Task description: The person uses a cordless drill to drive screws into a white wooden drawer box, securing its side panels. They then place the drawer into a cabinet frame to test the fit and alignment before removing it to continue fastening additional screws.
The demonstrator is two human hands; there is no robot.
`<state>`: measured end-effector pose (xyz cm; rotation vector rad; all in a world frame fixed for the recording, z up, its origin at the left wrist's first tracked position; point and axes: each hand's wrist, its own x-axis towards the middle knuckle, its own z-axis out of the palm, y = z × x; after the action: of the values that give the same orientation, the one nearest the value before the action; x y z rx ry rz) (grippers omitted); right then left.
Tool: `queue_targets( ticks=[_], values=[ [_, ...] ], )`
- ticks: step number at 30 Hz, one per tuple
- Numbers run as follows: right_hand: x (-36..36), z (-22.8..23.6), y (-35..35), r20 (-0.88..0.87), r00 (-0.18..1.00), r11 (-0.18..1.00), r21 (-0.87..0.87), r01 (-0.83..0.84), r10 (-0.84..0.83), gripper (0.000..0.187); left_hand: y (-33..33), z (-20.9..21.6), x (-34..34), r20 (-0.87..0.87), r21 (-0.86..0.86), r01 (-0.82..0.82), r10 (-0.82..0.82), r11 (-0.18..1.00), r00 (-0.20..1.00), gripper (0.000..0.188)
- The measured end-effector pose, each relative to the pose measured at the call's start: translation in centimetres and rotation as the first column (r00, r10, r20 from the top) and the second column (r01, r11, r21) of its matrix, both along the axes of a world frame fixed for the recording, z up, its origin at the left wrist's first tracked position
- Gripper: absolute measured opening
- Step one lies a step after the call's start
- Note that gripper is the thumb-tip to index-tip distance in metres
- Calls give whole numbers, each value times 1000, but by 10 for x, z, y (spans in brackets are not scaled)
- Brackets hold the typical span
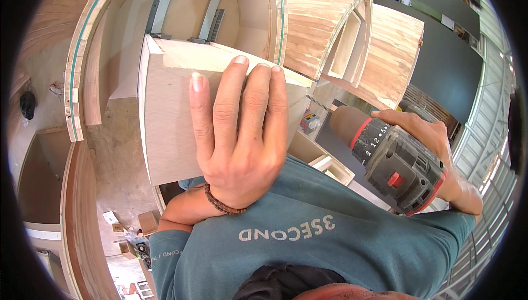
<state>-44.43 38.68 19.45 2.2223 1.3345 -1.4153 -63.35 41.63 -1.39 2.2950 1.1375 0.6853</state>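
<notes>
We look down on a pair of bare hands working at a pale wooden panel (pixel 170 118), which stands before a curved-edged cabinet (pixel 78 69) whose rim carries a thin teal stripe. Against the panel's broad face we see the left hand (pixel 239 140), back uppermost, its four visible fingers extended and slightly spread, their tips reaching the upper edge of the panel; the thumb is hidden from us. A bracelet (pixel 223 201) of brown beads circles the left wrist. Beyond the panel's right edge we find a black power drill (pixel 399 162) with red trim, its rear end toward us and its chuck directed at the panel. The right hand (pixel 432 135) is wrapped about the drill, one digit lying along the upper side of the body; the other fingers are concealed behind the tool. The spiral drill bit (pixel 319 103) ends at the right edge of the panel, below its upper right corner, though we cannot tell whether the tip touches the wood. Above the panel's upper edge, we note two metal rails (pixel 212 11) inside the cabinet. To the right of the cabinet stands a second curved wooden unit (pixel 313 25), and past it a large dark grey board (pixel 445 60). Beneath both forearms we see the worker's teal shirt (pixel 308 206).
</notes>
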Motion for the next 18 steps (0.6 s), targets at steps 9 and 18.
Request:
queue_targets(
  ticks=[9,18],
  values=[
    [-5,-1,-14,54,996,995,67,-80,76,67,-4,6,-2,-44,33,44,-42,999,998,22],
    [0,-12,-11,10,1000,999,47,4,-5,70,-6,1,4,85,19,-39,37,999,996,23]
  ],
)
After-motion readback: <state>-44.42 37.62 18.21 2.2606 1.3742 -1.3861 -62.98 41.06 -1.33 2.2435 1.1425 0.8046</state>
